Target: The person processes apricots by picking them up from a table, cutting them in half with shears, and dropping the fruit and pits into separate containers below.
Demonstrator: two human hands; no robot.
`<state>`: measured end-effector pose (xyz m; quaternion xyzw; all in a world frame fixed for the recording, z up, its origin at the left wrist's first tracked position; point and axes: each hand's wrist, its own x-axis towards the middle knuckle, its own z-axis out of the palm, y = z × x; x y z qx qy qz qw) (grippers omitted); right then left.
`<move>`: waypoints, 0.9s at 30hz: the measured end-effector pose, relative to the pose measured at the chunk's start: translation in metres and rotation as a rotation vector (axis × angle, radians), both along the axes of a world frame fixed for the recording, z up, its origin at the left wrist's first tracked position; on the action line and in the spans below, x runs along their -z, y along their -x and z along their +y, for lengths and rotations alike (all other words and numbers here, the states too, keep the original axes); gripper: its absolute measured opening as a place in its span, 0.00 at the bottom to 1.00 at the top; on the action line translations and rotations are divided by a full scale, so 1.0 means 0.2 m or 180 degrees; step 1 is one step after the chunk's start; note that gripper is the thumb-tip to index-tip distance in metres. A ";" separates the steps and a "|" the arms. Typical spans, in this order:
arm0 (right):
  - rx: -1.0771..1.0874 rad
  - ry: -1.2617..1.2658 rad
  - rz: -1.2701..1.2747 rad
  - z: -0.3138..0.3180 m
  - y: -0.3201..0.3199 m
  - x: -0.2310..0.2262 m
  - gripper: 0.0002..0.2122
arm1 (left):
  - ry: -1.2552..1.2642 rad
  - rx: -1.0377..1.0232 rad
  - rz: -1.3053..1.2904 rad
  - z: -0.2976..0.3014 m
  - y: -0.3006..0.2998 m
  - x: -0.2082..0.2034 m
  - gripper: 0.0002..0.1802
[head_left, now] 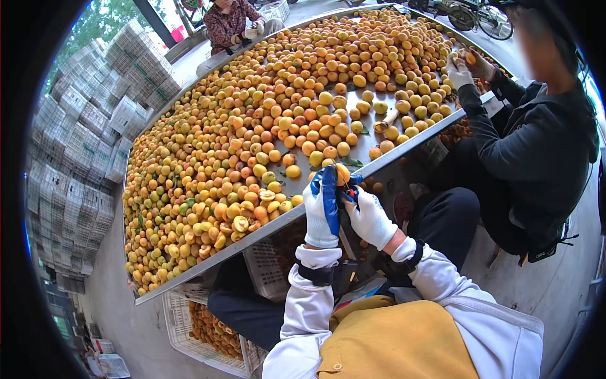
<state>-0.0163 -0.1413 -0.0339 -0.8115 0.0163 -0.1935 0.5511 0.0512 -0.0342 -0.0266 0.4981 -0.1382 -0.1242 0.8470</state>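
Observation:
My left hand, in a white glove with blue coating, closes around an orange apricot just over the near edge of the metal table. Close against it, my right hand, gloved in white and blue, grips a small dark hand tool with a bit of red on it. The fingers hide most of this tool, so its exact kind is unclear. Ahead lies a broad heap of apricots, yellow to orange, some of them split into halves near the table's front edge.
Under the table stands a white plastic crate of halved apricots. On the right a co-worker in dark clothes holds an apricot; another person sits at the far side. Stacked crates rise at left. Bicycles stand far right.

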 end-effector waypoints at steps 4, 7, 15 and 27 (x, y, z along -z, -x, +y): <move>-0.0247 -0.0170 0.0021 -0.04 -0.02 0.07 0.09 | -0.0228 -0.0055 0.0024 0.01 -0.02 0.00 0.20; -0.0732 -0.1268 0.0632 -0.06 -0.03 0.07 0.11 | -0.0529 -0.0008 -0.0018 0.01 -0.02 0.01 0.15; -0.0665 -0.2693 0.0255 -0.09 0.03 0.05 0.13 | -0.0758 -0.0540 -0.0592 0.05 -0.02 0.00 0.16; -0.0921 -0.3115 0.1463 -0.21 0.07 -0.22 0.12 | -0.2143 -0.0674 -0.2721 0.03 0.10 0.00 0.13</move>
